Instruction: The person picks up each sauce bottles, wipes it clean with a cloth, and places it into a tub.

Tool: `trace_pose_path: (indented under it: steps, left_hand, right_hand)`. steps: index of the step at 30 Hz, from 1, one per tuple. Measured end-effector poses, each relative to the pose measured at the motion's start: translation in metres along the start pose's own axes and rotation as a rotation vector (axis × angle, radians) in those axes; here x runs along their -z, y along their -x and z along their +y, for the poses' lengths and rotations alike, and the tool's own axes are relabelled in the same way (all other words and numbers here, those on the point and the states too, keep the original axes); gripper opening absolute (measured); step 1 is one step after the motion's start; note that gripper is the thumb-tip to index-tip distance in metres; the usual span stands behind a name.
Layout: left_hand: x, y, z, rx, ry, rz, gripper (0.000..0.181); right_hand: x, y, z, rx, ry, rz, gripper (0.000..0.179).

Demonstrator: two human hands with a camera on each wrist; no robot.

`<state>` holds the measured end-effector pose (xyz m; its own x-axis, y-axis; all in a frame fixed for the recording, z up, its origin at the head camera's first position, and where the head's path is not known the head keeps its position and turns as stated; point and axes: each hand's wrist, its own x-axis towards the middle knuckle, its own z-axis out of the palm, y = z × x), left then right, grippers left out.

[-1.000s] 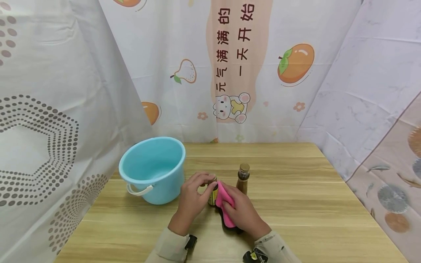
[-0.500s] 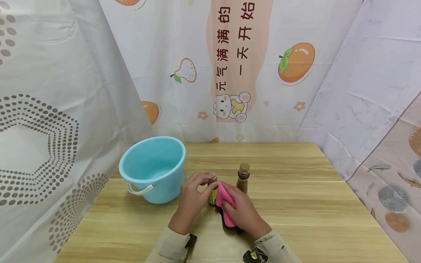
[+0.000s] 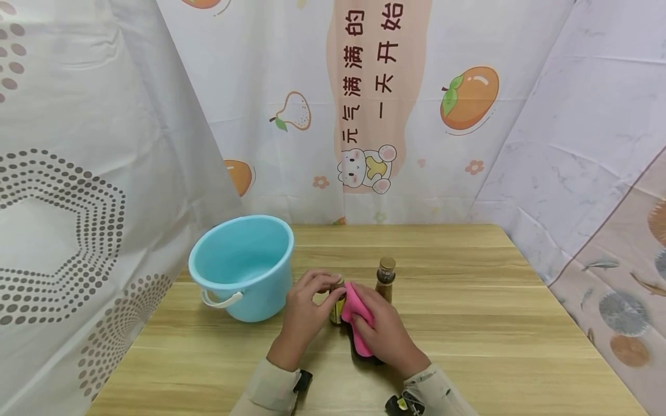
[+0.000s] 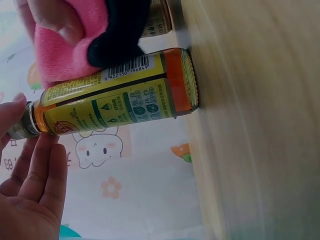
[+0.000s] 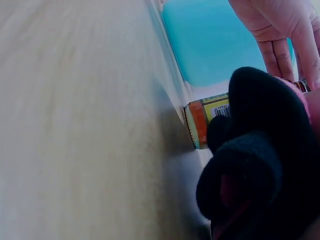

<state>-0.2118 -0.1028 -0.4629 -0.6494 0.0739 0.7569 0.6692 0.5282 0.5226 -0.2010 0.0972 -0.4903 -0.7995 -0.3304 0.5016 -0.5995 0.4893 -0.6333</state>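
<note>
A glass bottle with a yellow-green label (image 4: 107, 102) stands upright on the wooden table, orange liquid showing near its base. My left hand (image 3: 307, 309) pinches it at the cap and neck between thumb and fingers. In my right hand (image 3: 386, 329) is a bunched cloth (image 3: 360, 318), pink on one side and black on the other. This cloth lies against the side of the bottle, its black part (image 5: 260, 115) hanging down and covering some of the label in the right wrist view. Just behind my right hand stands a second bottle (image 3: 385, 280) with a gold-coloured cap and brown contents.
To the left of my left hand stands a light blue bucket (image 3: 270, 292) with a white handle (image 3: 221, 301). The wooden table (image 3: 468, 312) reaches back to a printed curtain (image 3: 291, 162), and more curtains hang at both sides.
My right hand and the cloth have shifted very slightly up along the bottle. The left hand keeps its place at the cap, and the bottles and bucket stay put.
</note>
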Motion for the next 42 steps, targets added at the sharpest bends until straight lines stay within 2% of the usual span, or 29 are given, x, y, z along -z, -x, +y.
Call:
trace_pose_path:
  steps: [6,12,24,35,42]
  left_hand:
    - [-0.0007,0.0000,-0.0004,-0.024,0.026,0.003,0.022]
    - [-0.0010,0.0001,-0.0007,-0.024,0.036,-0.002,0.022]
    - [0.0013,0.0001,0.0007,-0.004,0.024,-0.018,0.023]
    - [0.0017,0.0004,-0.0003,-0.031,0.024,-0.021,0.023]
    - [0.0023,0.0002,0.0004,0.008,0.034,-0.041,0.028]
  right_hand:
    - [-0.0003,0.0002,0.0001,0.090,0.008,0.085,0.063]
    - [0.0009,0.0004,-0.0018,0.107,-0.018,0.113,0.063]
    - [-0.0009,0.0002,-0.0005,0.077,0.005,0.075,0.063]
    - [-0.0007,0.0012,0.0005,0.021,0.001,0.012,0.064]
    - [-0.0001,0.0011,-0.0004,-0.050,-0.018,-0.045,0.063]
